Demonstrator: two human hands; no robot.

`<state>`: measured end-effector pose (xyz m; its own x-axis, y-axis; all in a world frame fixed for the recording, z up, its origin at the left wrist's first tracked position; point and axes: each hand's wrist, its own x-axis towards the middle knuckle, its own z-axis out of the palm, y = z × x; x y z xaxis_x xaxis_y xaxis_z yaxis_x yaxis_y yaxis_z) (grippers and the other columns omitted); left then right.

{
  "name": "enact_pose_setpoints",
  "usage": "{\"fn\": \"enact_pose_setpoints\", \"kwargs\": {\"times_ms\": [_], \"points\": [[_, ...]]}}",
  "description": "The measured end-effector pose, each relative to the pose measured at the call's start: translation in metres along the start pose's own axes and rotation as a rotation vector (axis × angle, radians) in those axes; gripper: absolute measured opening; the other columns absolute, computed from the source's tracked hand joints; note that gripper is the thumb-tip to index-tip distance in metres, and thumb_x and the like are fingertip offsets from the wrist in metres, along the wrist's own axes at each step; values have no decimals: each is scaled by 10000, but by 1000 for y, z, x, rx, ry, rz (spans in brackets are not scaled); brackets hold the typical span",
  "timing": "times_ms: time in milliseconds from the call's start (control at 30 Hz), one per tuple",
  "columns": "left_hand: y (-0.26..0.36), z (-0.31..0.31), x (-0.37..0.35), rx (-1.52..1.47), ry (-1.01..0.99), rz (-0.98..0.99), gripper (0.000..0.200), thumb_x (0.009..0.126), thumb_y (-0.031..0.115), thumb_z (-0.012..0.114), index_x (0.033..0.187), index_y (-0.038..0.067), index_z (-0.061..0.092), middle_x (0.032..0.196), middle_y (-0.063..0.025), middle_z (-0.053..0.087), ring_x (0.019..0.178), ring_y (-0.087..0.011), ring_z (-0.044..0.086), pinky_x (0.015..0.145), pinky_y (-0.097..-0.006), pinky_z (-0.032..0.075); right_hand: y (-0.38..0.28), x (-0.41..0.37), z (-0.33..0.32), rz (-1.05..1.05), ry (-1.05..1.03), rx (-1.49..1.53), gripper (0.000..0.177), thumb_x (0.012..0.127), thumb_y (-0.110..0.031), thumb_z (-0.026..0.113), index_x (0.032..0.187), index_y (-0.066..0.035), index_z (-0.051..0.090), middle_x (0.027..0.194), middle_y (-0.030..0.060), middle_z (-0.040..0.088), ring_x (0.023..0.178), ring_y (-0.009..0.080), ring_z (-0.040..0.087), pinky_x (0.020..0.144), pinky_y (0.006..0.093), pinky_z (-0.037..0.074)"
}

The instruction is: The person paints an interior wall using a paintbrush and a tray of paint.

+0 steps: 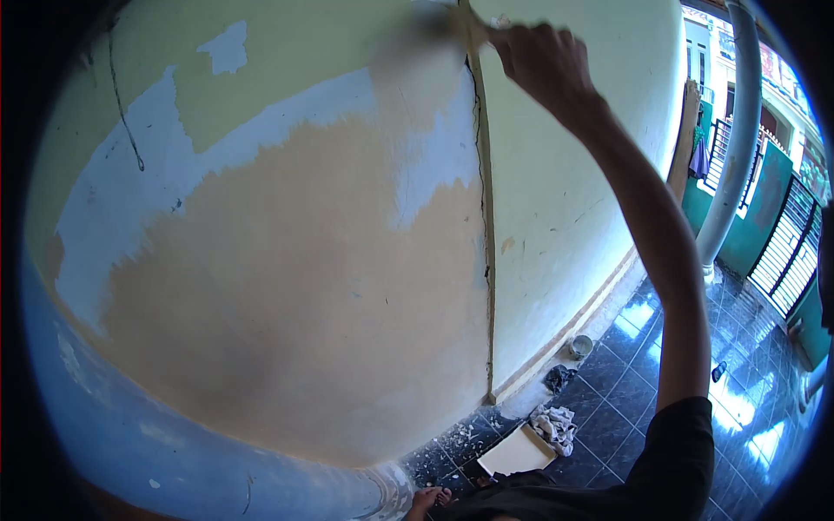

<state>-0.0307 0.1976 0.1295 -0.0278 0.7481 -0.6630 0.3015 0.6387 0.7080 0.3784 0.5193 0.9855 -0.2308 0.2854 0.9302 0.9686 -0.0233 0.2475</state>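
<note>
My right hand (547, 65) is raised high at the top of the view, fingers wrapped round the handle of a paintbrush (434, 26). Motion smears the brush head, which is up against the wall left of the corner edge. Beige paint (321, 234) covers much of this wall (295, 17), with a ragged upper border. Above that lies a pale bluish-white patch (130, 174), and older yellow-green paint surrounds it. A damp-looking beige strip runs down below the brush. My left hand is out of view.
On the dark tiled floor (608, 373) lie a cream tray (517, 456), a crumpled cloth (553, 428), a black plastic bundle (559, 378) and a small can (580, 347). Paint flakes litter the wall's foot. A pole (734, 148) and a gate (786, 247) stand at the right.
</note>
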Motion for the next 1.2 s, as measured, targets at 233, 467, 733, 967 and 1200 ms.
{"fn": "enact_pose_setpoints", "kwargs": {"times_ms": [233,467,733,967,1200], "points": [[19,3,-4,45,-25,-121,299,863,359,708,989,93,762,830,3,720,707,-97,640,659,-252,509,-7,-35,-11,-33,-501,218,135,802,-113,617,889,-91,718,822,153,711,781,333,704,737,439,572],[15,-9,6,96,-25,-141,304,860,371,709,988,100,764,828,3,719,709,-96,639,660,-251,509,7,45,-26,67,106,232,112,782,-141,695,856,-63,724,784,148,696,696,332,684,643,444,559],[16,-6,-2,84,9,-76,300,856,343,710,1005,87,760,818,-13,714,718,-98,632,660,-252,499,-22,-48,-1,7,-561,199,116,832,-165,668,908,-109,736,785,118,716,786,294,707,751,426,567],[17,-9,-17,2,-59,-76,309,830,361,737,954,79,761,768,0,689,681,-91,597,613,-250,468,10,28,-12,6,-138,192,128,860,-175,649,939,-195,746,863,80,729,796,248,710,699,403,577],[16,-8,0,78,30,-21,223,887,247,684,999,69,758,852,-15,722,697,-103,628,648,-257,508,-28,-98,41,-16,-25,136,182,936,-246,582,947,-178,750,624,136,655,496,291,645,469,399,535]]}}
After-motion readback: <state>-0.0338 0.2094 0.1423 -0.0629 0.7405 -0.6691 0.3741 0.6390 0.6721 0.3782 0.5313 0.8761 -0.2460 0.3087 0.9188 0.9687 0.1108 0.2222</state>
